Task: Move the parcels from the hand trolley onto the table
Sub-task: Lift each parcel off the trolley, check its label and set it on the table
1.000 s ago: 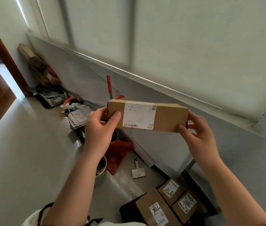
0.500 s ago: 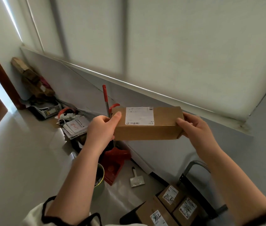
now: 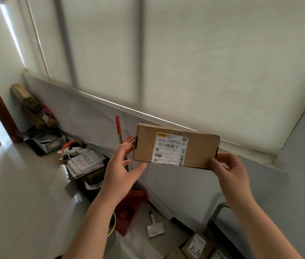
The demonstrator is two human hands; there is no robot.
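Head view: the parcel [image 3: 176,148] is held up in the air near mid-frame, well above the floor, with its label toward the camera. Its long axis runs from about 9 o'clock to 3 o'clock, the right end dipped a little.

The right hand [image 3: 230,169] pinches the lower right corner, thumb on the front face and fingers behind. The left hand [image 3: 121,171] is at the 9 o'clock end, fingers spread and nearly straight, their tips touching the end face and the thumb near the lower edge. It steadies rather than grips.

The trolley [image 3: 215,214] lies at 5 o'clock, well below, with other parcels [image 3: 196,246] on it. The table is out of view, so the carry direction cannot be told. The right hand probably bears the load.
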